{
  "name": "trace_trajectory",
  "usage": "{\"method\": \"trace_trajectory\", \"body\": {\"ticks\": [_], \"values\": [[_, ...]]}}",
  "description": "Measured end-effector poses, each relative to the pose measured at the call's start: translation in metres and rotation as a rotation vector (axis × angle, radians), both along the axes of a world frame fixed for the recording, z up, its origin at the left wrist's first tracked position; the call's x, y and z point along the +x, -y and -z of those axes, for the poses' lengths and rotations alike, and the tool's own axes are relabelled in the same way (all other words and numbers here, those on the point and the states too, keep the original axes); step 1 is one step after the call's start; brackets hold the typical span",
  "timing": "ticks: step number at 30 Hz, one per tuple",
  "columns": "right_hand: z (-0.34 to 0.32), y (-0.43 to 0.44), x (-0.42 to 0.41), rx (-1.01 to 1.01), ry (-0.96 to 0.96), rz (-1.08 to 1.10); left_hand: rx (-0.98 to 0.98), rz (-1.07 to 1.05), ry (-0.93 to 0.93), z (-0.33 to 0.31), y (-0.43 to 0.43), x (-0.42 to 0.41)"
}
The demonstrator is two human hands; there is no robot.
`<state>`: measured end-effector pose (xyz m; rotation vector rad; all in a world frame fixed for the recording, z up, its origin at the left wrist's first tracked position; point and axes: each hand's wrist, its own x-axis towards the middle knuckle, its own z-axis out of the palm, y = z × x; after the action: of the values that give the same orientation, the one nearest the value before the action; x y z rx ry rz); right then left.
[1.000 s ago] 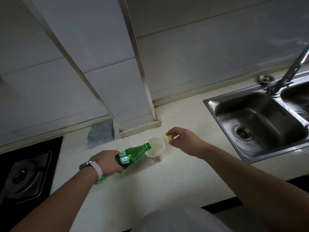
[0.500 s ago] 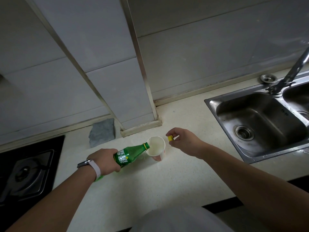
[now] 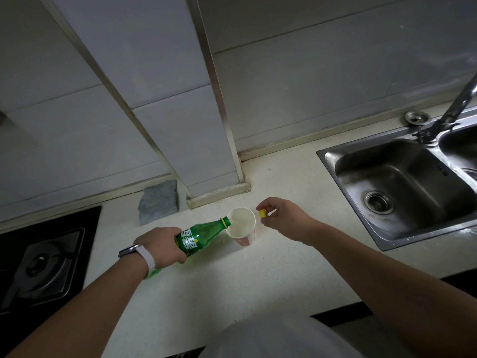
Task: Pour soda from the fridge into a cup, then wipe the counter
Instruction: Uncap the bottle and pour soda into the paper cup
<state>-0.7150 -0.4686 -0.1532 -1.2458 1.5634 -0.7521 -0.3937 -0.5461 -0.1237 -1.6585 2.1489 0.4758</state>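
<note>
1. Green soda bottle (image 3: 200, 235), gripped by left hand (image 3: 161, 244), is tilted, mouth over cup (image 3: 242, 223) rim.
2. Yellow cap (image 3: 262, 213) is pinched by right hand (image 3: 284, 219), just right of cup.
3. Cup is seen upright; fill unclear.

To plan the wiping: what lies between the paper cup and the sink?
In the head view, the right hand, pinching the yellow cap, is beside the cup; the counter beyond, to the sink, shows no objects.
</note>
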Motion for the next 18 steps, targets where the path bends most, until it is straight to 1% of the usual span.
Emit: {"method": "trace_trajectory", "body": {"ticks": [18], "values": [[0.013,0.001,0.005,-0.008,0.001,-0.007,-0.021,0.005,0.033,-0.002,-0.003,0.0]]}}
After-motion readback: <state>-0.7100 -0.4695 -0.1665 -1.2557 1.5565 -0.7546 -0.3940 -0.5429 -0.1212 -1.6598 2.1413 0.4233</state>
